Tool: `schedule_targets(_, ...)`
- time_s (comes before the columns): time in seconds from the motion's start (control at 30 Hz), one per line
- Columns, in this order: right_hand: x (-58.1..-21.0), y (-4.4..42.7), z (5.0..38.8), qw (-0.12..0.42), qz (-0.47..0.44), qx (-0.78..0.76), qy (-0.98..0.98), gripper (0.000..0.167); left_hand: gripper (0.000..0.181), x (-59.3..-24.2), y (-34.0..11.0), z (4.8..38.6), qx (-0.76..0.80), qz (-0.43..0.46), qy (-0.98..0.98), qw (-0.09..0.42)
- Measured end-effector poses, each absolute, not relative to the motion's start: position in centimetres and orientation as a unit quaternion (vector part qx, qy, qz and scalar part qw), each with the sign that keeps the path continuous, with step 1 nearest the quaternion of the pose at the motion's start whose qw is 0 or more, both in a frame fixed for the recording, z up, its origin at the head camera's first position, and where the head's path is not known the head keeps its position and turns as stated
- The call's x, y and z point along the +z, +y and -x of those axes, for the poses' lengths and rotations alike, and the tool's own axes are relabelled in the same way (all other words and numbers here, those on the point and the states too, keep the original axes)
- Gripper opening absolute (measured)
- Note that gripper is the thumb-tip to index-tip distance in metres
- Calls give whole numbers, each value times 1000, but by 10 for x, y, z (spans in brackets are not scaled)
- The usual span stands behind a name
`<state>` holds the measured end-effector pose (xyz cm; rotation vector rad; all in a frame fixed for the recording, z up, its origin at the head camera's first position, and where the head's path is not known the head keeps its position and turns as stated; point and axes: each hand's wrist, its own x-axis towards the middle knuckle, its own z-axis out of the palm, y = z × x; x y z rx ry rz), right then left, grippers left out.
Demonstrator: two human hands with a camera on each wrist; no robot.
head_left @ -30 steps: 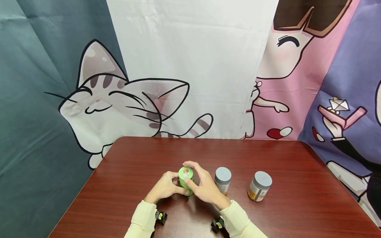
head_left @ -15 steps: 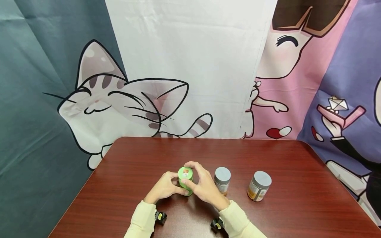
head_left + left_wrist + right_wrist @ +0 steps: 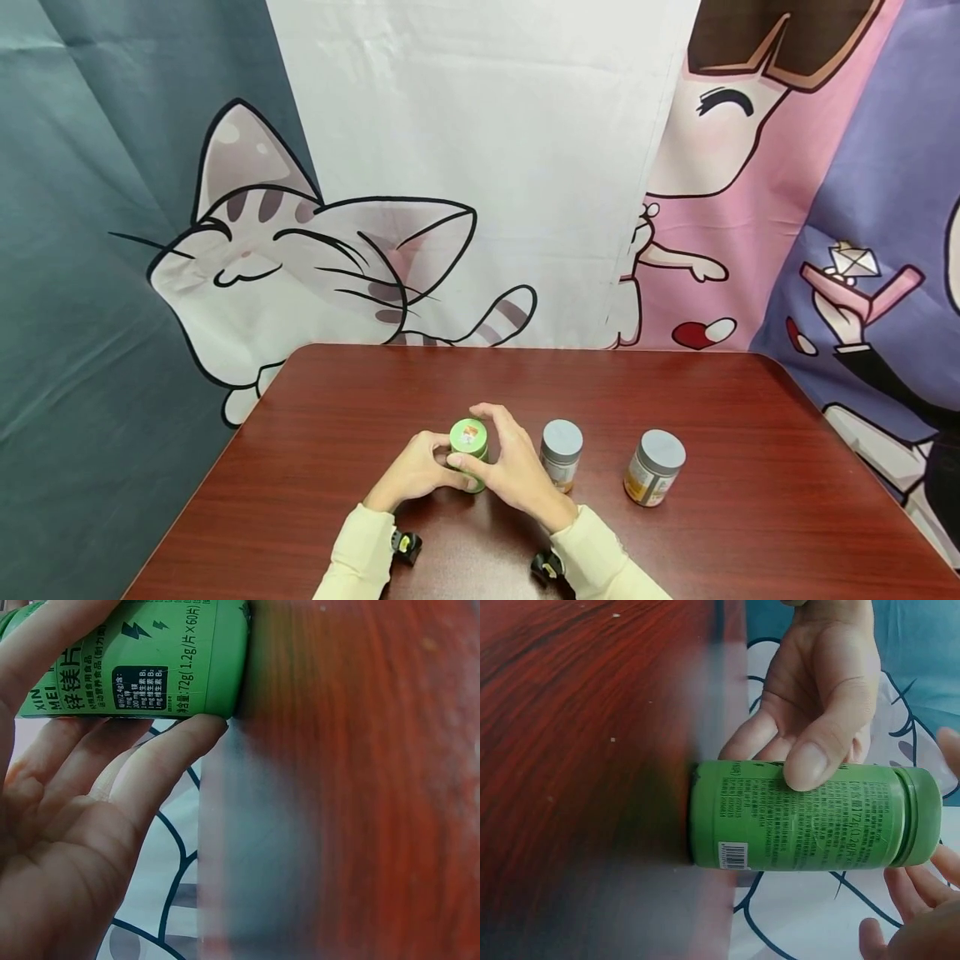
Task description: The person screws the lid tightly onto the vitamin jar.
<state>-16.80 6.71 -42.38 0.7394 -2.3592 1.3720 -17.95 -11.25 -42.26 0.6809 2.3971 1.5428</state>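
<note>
A green supplement bottle [image 3: 795, 817] with printed labels and a barcode stands upright on the table, in front of me in the head view. My left hand [image 3: 415, 475] grips its body low down, thumb on the near side and fingers round the other; the left wrist view shows this hand [image 3: 82, 825] close against the label. Round the bottle's green lid [image 3: 468, 435] are the fingers and thumb of my right hand [image 3: 517, 471], thumb across the near side, fingertips behind. In the right wrist view, fingers [image 3: 922, 889] meet the lid's edge; the thumb's contact is partly hidden.
Two grey-lidded jars stand to the right on the reddish-brown table [image 3: 375, 383]: a nearer jar [image 3: 561, 450] beside my right hand and a farther jar [image 3: 655, 468] with an orange-and-white label. A curtain with cartoon figures [image 3: 480, 167] hangs behind the table.
My right hand's thumb has moved left across the lid's front and its fingertips have shifted right behind it. The lid's sticker looks slightly turned. My left hand and the bottle stay in place.
</note>
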Motion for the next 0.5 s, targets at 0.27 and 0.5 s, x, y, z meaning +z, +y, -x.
schedule_targets(0.27, -421, 70, 167, 111, -289, 490, -815, 43, 33, -428, -112, 181, 564, -238, 782, 121)
schedule_targets(0.5, -423, 71, 169, 99, -320, 496, -801, 37, 37, -435, -112, 184, 567, -232, 779, 135)
